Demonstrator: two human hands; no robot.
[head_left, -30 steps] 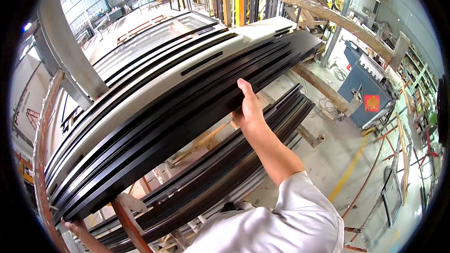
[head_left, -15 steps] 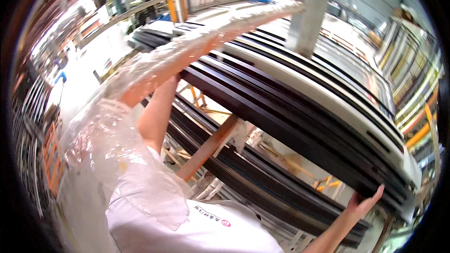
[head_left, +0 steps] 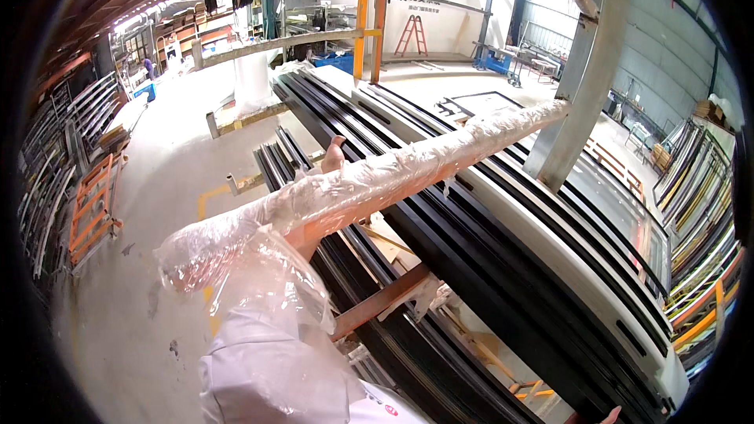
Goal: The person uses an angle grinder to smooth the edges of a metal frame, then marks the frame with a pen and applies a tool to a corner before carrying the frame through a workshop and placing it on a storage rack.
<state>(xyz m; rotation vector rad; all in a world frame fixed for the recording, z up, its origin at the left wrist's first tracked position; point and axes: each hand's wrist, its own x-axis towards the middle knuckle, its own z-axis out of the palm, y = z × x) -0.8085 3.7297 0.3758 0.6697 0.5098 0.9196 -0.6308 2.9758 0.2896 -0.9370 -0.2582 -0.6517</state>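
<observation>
A long black profile (head_left: 503,306) lies on the rack at the front edge of several similar dark profiles. Beyond the plastic-wrapped rack arm (head_left: 408,153), my left hand (head_left: 334,155) is closed at the profile's left edge; the thumb side shows and the other fingers are hidden. My left forearm passes under that wrapped arm. At the lower edge of the picture only a bit of my right hand (head_left: 611,416) shows, gripping the same profile near its near end, with most of the hand cut off.
A grey steel post (head_left: 577,102) rises behind the profiles. Below them, a brown crossbar (head_left: 385,298) and a lower tier of dark profiles (head_left: 408,353) run across. An orange frame (head_left: 93,208) stands at the left, and stacked frames (head_left: 699,188) lean at the right.
My view has tilted up and turned, so the hall shows more. My left hand now appears beyond the wrapped arm, and my right hand has slipped mostly out of the lower edge.
</observation>
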